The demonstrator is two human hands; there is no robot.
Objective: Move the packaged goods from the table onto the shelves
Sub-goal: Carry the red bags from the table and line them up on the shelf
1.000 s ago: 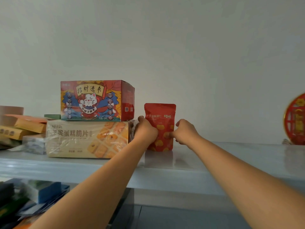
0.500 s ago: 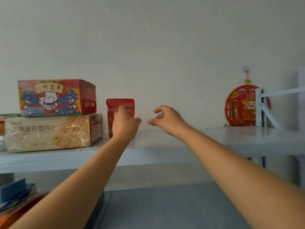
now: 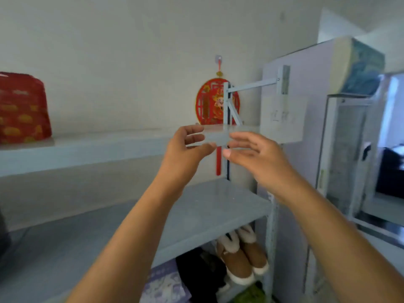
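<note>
A red snack pouch [image 3: 21, 108] with yellow print stands upright on the top shelf [image 3: 87, 147] at the far left of the view. My left hand [image 3: 188, 147] and my right hand [image 3: 253, 156] hang in the air in front of the shelf's right end, well to the right of the pouch. Both hands hold nothing, with fingers loosely spread and thumbs pointing toward each other. The view is blurred.
A lower grey shelf [image 3: 207, 206] lies below my hands. Brown fur-lined boots [image 3: 240, 256] and a patterned package [image 3: 164, 283] sit beneath it. A red round wall ornament [image 3: 211, 101] hangs behind the shelf post [image 3: 226, 106]. A pale cabinet [image 3: 306, 101] stands to the right.
Both hands let go of the red pouch and drew back from it. The view swung right, so the pouch slid to the left edge and the boxes left the view.
</note>
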